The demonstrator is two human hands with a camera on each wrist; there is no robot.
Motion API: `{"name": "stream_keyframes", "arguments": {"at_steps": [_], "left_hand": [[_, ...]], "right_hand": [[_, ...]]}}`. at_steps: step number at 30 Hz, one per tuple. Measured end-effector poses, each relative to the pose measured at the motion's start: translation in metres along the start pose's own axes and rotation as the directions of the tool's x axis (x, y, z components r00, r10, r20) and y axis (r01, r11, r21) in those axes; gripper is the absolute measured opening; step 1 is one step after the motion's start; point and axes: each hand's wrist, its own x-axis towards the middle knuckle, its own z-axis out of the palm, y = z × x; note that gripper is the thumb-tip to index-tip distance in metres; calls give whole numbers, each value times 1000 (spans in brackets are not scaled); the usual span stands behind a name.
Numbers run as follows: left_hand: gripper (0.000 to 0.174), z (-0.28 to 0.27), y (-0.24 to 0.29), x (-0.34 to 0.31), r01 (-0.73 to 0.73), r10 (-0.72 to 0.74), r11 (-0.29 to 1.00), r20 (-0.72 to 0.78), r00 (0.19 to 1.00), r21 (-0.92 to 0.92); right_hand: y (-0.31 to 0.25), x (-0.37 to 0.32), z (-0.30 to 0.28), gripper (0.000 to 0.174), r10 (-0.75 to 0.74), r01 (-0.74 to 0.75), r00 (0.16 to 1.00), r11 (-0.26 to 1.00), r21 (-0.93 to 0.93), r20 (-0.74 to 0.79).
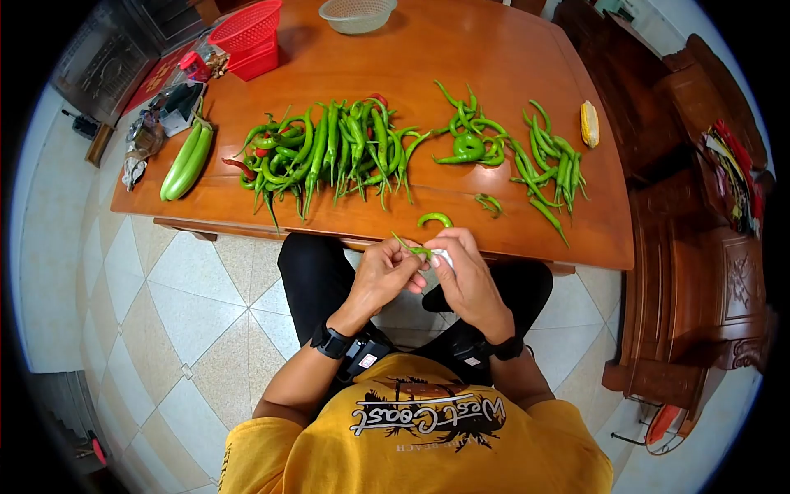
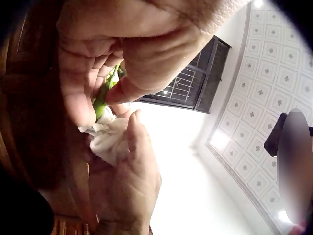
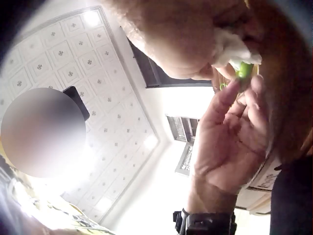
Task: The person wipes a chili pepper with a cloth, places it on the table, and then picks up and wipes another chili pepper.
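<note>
Over the lap at the table's front edge, the left hand (image 1: pixel 383 276) pinches a green pepper (image 1: pixel 416 249) by its stem end. The right hand (image 1: pixel 467 284) holds a white cloth or tissue (image 1: pixel 443 256) around the pepper's other end. In the left wrist view the pepper (image 2: pixel 100 104) runs from the left fingers into the crumpled white cloth (image 2: pixel 111 139). From the right wrist a short piece of the pepper (image 3: pixel 244 70) shows between the cloth (image 3: pixel 232 48) and the left fingertips; the rest is hidden.
A large pile of green peppers (image 1: pixel 329 148) with a few red ones lies mid-table. Smaller groups (image 1: pixel 553 160) lie to the right, near a yellow object (image 1: pixel 589 124). Green eggplants (image 1: pixel 188 161) are at left, a red basket (image 1: pixel 247 37) and a pale basket (image 1: pixel 357 15) at the back.
</note>
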Motion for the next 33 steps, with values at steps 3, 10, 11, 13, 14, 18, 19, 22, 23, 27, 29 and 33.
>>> {"name": "stream_keyframes", "arguments": {"at_steps": [3,10,11,13,14,18,19,22,23,27,29,33], "left_hand": [[17,1,-1,-3,7,-7,1000,3,1000,6],[18,2,-6,-14,41,-45,998,78,996,55],[18,3,-4,-16,51,-56,997,85,995,55],[17,4,-4,-20,58,-63,997,105,993,56],[17,3,-5,-21,50,-57,997,118,991,60],[16,-1,-1,-22,52,-64,995,152,986,82],[18,-4,-4,-22,49,-65,994,157,985,101],[20,-4,-3,-24,65,-72,996,156,985,53],[21,-2,-5,-25,53,-56,998,148,987,27],[21,1,-5,-26,3,-5,1000,127,992,15],[21,1,-9,-26,-57,57,998,131,990,-2],[22,1,-4,-34,-62,56,997,157,986,35]], "right_hand": [[-4,-4,4,19,-21,19,999,999,37,41],[11,-6,-2,17,21,-25,992,999,-30,-123],[14,-7,-3,16,47,-49,990,999,-15,-134],[14,-9,-4,16,60,-60,986,998,4,-153],[14,-10,-3,16,66,-64,984,998,15,-164],[20,-14,3,17,89,-76,973,995,66,-213],[22,-15,5,17,78,-64,971,995,71,-227],[23,-21,9,18,77,-54,967,994,96,-244],[20,-22,10,19,87,-62,967,992,110,-240],[13,-26,9,18,-32,40,973,999,31,-228],[14,-30,8,17,-41,51,982,997,50,-186],[18,-34,4,11,-38,55,982,995,87,-184]]}}
